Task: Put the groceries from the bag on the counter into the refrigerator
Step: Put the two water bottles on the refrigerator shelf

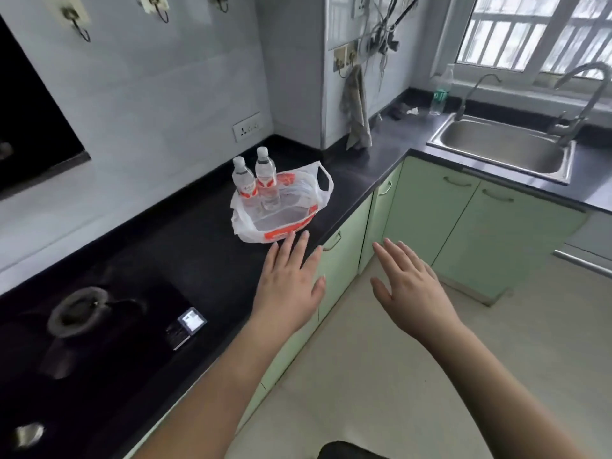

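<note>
Daylight enters a small kitchen through a barred window (533, 34) above a steel sink (503, 149) with two curved taps. A black L-shaped countertop (198, 246) carries a built-in gas hob (79, 313) and tops pale green cabinets (463, 223). Pale tiled walls (159, 81) hold hooks, sockets and a hanging cloth (357, 107); the floor (381, 359) is cream.

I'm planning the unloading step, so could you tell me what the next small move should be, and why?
Probably reach the left hand forward to take the nearer water bottle. Both hands are open and empty, the right hand off the counter edge, and two bottles stand upright in the open plastic bag.
</note>
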Action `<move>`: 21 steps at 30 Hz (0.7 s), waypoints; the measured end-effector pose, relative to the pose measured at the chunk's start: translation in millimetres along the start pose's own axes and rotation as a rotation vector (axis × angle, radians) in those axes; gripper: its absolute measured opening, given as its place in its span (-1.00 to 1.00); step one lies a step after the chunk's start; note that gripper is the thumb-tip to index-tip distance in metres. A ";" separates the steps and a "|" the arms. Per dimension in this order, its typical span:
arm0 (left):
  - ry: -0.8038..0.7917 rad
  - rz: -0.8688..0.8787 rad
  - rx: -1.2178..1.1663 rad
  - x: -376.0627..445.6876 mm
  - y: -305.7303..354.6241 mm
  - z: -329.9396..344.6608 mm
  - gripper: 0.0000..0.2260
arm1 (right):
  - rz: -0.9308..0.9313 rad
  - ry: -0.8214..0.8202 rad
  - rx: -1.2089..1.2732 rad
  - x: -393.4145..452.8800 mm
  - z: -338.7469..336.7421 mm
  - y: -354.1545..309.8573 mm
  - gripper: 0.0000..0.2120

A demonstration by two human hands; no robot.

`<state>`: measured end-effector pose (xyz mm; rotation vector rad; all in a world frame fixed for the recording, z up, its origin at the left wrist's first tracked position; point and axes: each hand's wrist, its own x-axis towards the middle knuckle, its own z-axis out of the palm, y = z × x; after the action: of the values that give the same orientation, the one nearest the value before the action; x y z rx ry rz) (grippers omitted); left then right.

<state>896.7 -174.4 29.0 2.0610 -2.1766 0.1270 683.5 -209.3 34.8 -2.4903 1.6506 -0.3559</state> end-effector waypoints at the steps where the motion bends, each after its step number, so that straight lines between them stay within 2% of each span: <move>1: -0.002 -0.012 -0.006 4.6 -6.6 1.1 -0.46 | -0.010 -0.011 0.000 9.9 2.3 -2.0 -0.43; 6: -0.027 -0.083 0.024 28.7 -36.2 9.3 -0.36 | -0.068 -0.026 -0.012 61.4 11.4 -1.9 -0.42; 14: -0.003 -0.206 0.042 105.4 -48.4 32.1 -0.48 | -0.158 -0.071 0.053 153.8 34.0 24.3 -0.38; 21: -0.066 -0.359 0.088 173.8 -51.4 47.8 -0.37 | -0.306 -0.089 0.063 234.3 44.2 55.6 -0.38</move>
<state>937.0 -356.2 7.8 2.4981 -1.8234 0.1188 733.3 -447.4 7.6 -2.6685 1.2072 -0.3165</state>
